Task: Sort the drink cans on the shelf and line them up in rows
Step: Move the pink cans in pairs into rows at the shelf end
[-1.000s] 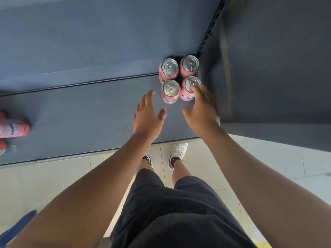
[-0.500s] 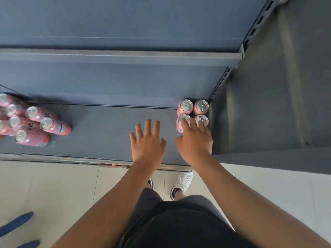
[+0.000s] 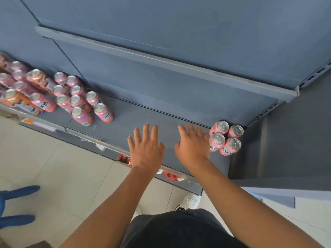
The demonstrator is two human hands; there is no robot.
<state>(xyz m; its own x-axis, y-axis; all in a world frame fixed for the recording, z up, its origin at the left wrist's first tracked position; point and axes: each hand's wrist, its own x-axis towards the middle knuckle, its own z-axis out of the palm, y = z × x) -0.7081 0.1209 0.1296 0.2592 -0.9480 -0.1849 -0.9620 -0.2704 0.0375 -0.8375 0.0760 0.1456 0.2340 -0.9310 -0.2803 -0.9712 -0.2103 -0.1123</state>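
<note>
**Between Cans: Both Hands Empty Over the Shelf**

Four pink cans [image 3: 226,137] were seen squared up at 3 o'clock on the shelf [image 3: 152,115]. The left hand [image 3: 146,149] and right hand [image 3: 194,146] were held spread, each grip released. The loose cluster [image 3: 78,99] at 10 o'clock, it was judged, was to be reached next.

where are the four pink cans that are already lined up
In the head view, the four pink cans stand in a two-by-two block at the right end of the shelf, in its back corner, just right of the right hand.
</note>
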